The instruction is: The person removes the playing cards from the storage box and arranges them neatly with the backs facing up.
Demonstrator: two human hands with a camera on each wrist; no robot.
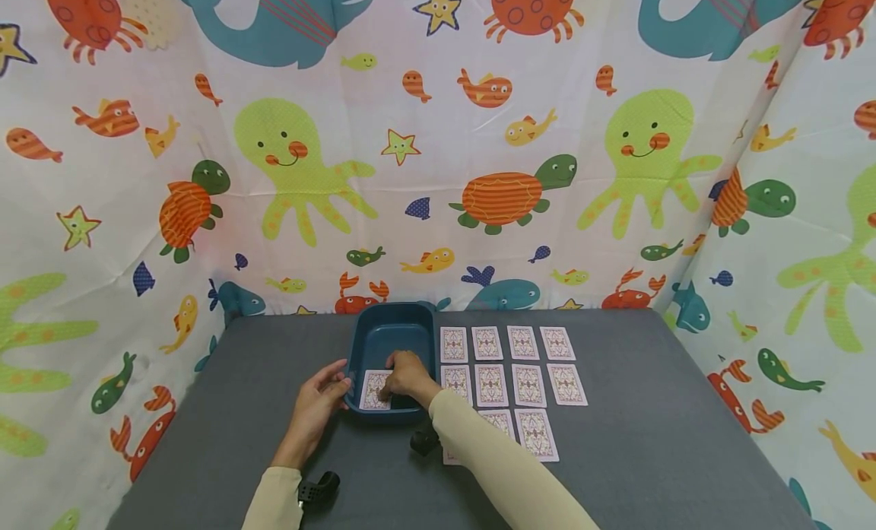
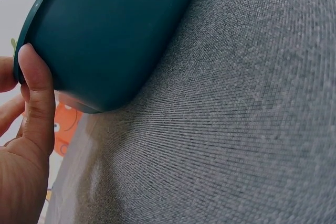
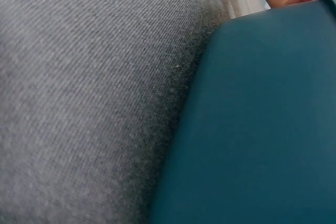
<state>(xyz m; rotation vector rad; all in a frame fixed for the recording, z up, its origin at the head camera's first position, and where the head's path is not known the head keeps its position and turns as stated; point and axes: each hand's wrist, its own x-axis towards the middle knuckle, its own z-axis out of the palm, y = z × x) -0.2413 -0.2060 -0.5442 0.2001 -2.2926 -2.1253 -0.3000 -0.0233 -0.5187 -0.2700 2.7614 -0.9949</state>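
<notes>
A dark teal plastic bin [image 1: 433, 340] stands on the grey table. My left hand [image 1: 316, 404] grips its left rim near the front corner; in the left wrist view the thumb [image 2: 39, 77] lies on the outer wall and the other fingers go behind the rim. My right hand [image 1: 409, 376] reaches over the bin's right side, its fingertips down at the right part of a patterned playing card [image 1: 372, 389] lying face down inside. I cannot tell whether they pinch it. The right wrist view shows mostly the bin's outer wall [image 3: 262, 119].
Right of the bin, several face-down playing cards [image 1: 491, 385] lie in rows, the nearest row partly covered by the right sleeve [image 1: 493, 458]. Black wrist devices [image 1: 318, 487] sit at both wrists. A sea-animal printed cloth [image 1: 438, 264] hangs behind and along both sides of the table [image 1: 636, 439].
</notes>
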